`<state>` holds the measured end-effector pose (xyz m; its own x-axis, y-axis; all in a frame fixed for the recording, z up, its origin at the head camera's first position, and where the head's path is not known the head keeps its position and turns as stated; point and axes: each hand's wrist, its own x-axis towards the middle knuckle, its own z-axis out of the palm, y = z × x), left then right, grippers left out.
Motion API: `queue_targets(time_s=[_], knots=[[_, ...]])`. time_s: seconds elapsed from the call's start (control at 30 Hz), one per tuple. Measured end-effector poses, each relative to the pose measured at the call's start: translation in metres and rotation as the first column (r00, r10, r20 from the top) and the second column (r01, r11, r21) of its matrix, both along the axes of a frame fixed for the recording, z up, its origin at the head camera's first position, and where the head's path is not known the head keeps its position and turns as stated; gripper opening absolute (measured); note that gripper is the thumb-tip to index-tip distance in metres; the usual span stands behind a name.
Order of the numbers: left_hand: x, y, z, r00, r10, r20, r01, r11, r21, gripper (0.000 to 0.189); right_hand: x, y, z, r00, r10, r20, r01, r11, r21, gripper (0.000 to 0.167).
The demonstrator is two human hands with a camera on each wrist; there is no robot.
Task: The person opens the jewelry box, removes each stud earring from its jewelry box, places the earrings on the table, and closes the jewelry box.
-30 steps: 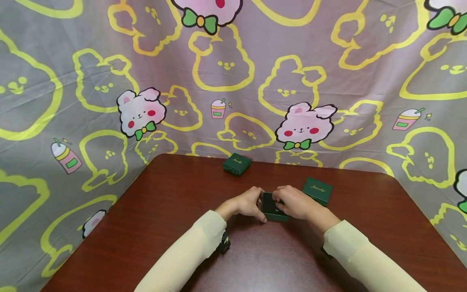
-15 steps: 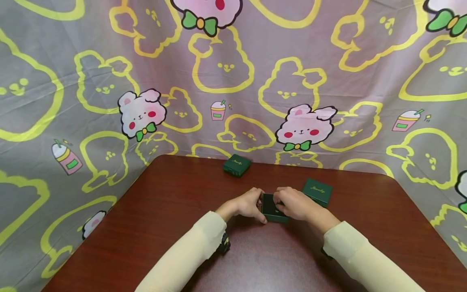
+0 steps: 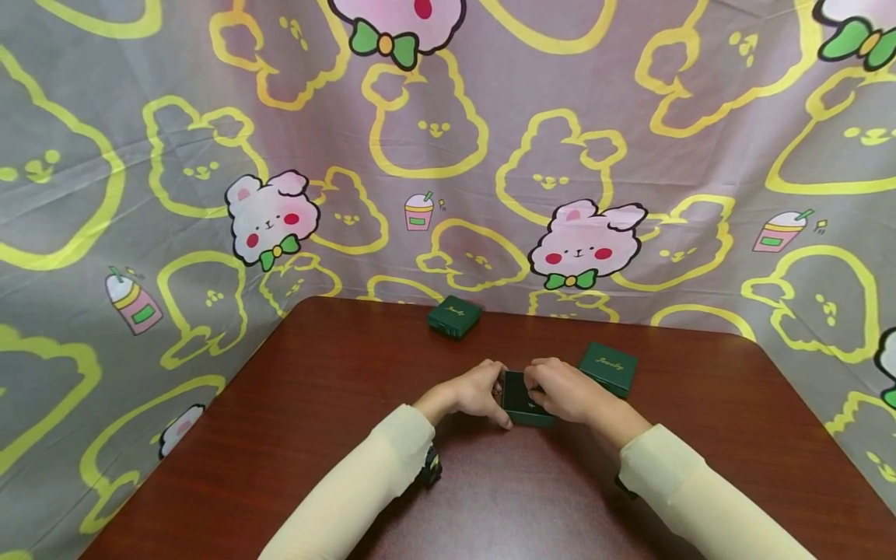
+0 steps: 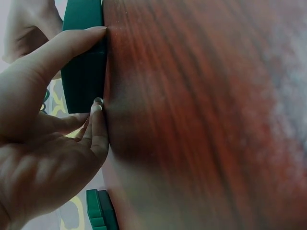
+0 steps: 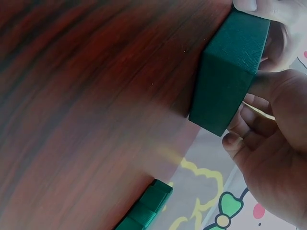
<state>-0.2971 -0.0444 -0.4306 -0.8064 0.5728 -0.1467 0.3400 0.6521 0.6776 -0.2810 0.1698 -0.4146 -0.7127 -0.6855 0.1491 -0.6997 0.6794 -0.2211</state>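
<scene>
On table (image 3: 364, 358), between both hands: open box (image 3: 530, 419). Left hand (image 3: 478, 391) grips its side, thumb and fingers bent round it. Right hand (image 3: 565, 389) curls fingers over inside, tips hidden; can't tell if pinching. Box could skid or tip if right outpulls left; small pale piece (image 3: 531, 404) on dark lining (image 3: 516, 389) could snag or drop. Far case (image 3: 454, 315) looks shut, contents unseen. Lettered green piece (image 3: 610, 365) at right: lid or whole box, unclear.

We are finding both forearms (image 3: 357, 482) extended forward, left hand (image 3: 477, 390) with thumb (image 4: 79, 43) spread from fingers (image 4: 98, 129), right hand (image 3: 563, 387) with fingers bent.
</scene>
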Motion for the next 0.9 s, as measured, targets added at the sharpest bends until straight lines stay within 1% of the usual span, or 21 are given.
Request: queue_targets(time_s=[0.33, 0.43, 0.67, 0.9], knots=[[0.0007, 0.0005, 0.0011, 1.0, -0.005, 0.001, 0.005, 1.0, 0.002, 0.068, 0.0, -0.0032, 0.0015, 0.999, -0.043, 0.005, 0.043, 0.999, 0.02, 0.024], [0.0006, 0.0001, 0.0003, 1.0, -0.006, 0.002, 0.006, 1.0, 0.002, 0.069, -0.0002, -0.004, 0.0009, 0.998, -0.057, 0.005, 0.057, 0.998, 0.021, 0.025], [0.0, -0.0005, -0.0031, 1.0, 0.001, 0.005, -0.001, 1.0, 0.015, 0.07, 0.0006, -0.0049, 0.001, 0.998, -0.061, -0.005, 0.061, 0.998, 0.002, 0.025], [0.0005, -0.0008, -0.0027, 1.0, 0.002, 0.01, -0.002, 1.0, 0.024, 0.069, 0.001, -0.0034, 0.002, 0.999, -0.044, -0.015, 0.043, 0.999, -0.027, 0.025]])
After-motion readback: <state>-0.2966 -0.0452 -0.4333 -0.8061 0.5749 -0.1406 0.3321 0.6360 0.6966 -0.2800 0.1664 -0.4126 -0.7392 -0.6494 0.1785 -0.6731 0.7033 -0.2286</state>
